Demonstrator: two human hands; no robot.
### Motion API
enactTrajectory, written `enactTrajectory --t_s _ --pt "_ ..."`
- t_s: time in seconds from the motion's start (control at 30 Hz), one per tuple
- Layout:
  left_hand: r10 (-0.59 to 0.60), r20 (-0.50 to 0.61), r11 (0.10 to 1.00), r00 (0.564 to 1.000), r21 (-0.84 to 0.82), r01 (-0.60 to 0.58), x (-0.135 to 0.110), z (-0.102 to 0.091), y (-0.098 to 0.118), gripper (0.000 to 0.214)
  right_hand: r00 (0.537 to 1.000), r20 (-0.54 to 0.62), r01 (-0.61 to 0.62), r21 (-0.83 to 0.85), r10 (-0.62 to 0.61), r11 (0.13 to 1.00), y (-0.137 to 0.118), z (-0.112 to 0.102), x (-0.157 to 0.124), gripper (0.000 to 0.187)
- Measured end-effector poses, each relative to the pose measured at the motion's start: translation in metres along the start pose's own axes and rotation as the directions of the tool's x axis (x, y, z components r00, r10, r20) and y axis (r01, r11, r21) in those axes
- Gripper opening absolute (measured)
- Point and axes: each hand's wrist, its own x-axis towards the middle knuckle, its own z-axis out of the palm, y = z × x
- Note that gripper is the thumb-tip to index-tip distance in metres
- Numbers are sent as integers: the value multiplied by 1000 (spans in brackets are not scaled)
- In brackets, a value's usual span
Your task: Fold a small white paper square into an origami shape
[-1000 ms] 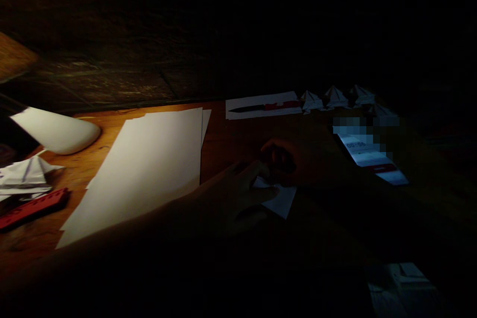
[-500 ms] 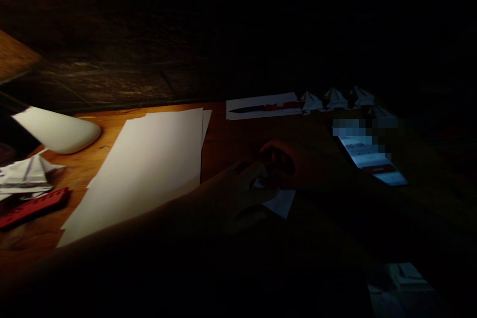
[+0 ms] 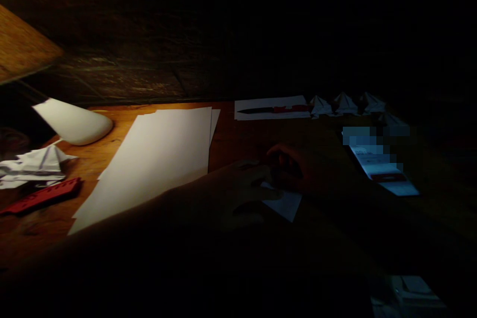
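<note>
A small piece of white paper (image 3: 285, 203) lies on the dim table under my two hands, its lower corner showing. Stretched out over its left side, my left hand (image 3: 248, 191) has its fingers apart and resting on or close to the sheet. My right hand (image 3: 296, 166) meets it from the right, fingers curled at the paper's upper edge, which they hide. Deep shadow covers both hands, so the exact grip is hard to see. Left of them is a stack of white sheets (image 3: 160, 149), partly under my left forearm.
At the back a knife (image 3: 276, 109) with a red handle lies on white paper (image 3: 268, 101), beside several folded paper shapes (image 3: 345, 103). A lit phone (image 3: 383, 164) is on the right. Leftward are a lamp (image 3: 76, 121), folded paper (image 3: 40, 165) and a red object (image 3: 46, 195).
The view has shifted slightly, so things on the table sit further right. My left hand's fingers have straightened and spread over the paper; my right hand stays curled at its upper edge.
</note>
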Motion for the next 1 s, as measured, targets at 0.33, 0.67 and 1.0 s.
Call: enactTrajectory --t_s 0.33,0.67,1.0 --pt "-398 -213 881 893 -360 307 30 11 -6 18 998 -8 64 81 -64 995 8 4 3 37" --pt "-354 -21 880 935 -347 325 55 -11 -13 19 1000 3 -24 115 24 993 7 3 3 36" --pt "-340 44 835 939 -445 324 54 -12 -17 22 998 -38 50 46 -49 998 0 2 4 22"
